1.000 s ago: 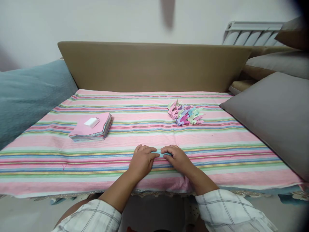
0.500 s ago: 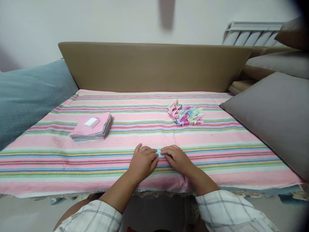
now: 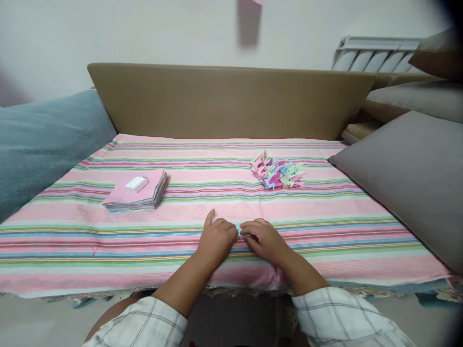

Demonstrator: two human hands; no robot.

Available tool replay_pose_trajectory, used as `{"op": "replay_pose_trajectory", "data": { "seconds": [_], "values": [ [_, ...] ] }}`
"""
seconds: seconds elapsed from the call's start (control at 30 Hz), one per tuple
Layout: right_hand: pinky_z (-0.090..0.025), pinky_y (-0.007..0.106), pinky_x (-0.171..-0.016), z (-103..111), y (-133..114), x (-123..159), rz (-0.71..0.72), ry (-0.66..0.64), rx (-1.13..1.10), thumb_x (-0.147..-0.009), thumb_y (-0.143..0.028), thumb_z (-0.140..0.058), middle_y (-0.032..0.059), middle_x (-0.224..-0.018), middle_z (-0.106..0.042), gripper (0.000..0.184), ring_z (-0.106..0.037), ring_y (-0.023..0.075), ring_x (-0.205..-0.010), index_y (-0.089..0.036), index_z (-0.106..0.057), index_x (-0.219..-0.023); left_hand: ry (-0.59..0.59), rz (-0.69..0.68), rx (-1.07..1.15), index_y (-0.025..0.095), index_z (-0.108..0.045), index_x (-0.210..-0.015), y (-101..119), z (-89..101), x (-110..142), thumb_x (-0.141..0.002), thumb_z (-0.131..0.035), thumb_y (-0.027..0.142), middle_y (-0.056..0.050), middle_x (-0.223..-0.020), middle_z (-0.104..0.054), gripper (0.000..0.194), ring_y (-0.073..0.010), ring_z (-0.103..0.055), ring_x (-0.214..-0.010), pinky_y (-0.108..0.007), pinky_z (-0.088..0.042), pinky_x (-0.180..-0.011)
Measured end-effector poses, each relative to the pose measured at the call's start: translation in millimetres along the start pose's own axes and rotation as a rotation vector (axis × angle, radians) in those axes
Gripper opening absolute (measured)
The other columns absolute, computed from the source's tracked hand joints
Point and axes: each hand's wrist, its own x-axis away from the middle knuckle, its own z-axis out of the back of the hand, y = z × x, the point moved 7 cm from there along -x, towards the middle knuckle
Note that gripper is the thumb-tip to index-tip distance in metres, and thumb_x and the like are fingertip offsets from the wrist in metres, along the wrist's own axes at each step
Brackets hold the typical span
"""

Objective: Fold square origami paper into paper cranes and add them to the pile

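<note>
My left hand (image 3: 216, 238) and my right hand (image 3: 264, 237) rest close together on the striped cloth (image 3: 181, 241) near its front edge. Between their fingertips lies a small light blue piece of paper (image 3: 239, 231), mostly hidden; both hands pinch or press it against the cloth. The left index finger sticks up and away from the others. A stack of coloured paper squares (image 3: 136, 195), pink on top, lies to the left with a small white block (image 3: 136, 183) on it. A pile of several folded pastel paper shapes (image 3: 277, 172) lies farther back on the right.
A tan padded backboard (image 3: 231, 101) closes the far side. A blue-grey cushion (image 3: 39, 140) leans at the left, grey cushions (image 3: 408, 168) at the right. A white radiator (image 3: 376, 53) stands on the wall at the back right.
My hands have closed in slightly on the blue paper. My left index finger has lifted and points away. The view has shifted a little.
</note>
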Motion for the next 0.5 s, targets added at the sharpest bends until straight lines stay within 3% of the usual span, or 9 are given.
{"op": "replay_pose_trajectory", "data": {
  "seconds": [0.13,0.3,0.5],
  "values": [
    [-0.04,0.036,-0.082,1,-1,0,-0.009,-0.004,-0.007,-0.08,-0.017,-0.052,0.0051,-0.104,-0.066,0.019,-0.056,0.0196,-0.093,-0.022,-0.062,-0.095,0.048,-0.08,-0.049,0.022,-0.063,-0.078,8,1.2,2,-0.082,-0.051,0.014,-0.001,-0.073,-0.067,0.015,-0.0158,-0.058,-0.073,-0.05,-0.018,-0.107],
    [-0.04,0.037,-0.083,2,-1,0,-0.022,0.006,0.004,-0.08,-0.019,-0.054,0.0053,-0.104,-0.066,0.019,-0.056,0.02,-0.093,-0.022,-0.063,-0.097,0.069,-0.069,-0.017,0.021,-0.063,-0.08,9,3.9,2,-0.082,-0.048,0.015,-0.002,-0.073,-0.067,0.016,-0.0162,-0.058,-0.074,-0.047,-0.023,-0.105],
    [-0.039,0.037,-0.083,3,2,0,-0.064,0.017,-0.005,-0.083,-0.028,-0.057,0.0039,-0.103,-0.067,0.012,-0.056,0.0203,-0.092,-0.022,-0.063,-0.091,-0.064,0.064,0.124,0.022,-0.063,-0.085,-5,1.5,0,-0.079,-0.055,0.024,-0.002,-0.081,-0.068,0.01,-0.0183,-0.059,-0.083,-0.048,-0.027,-0.101]
  ]
}}
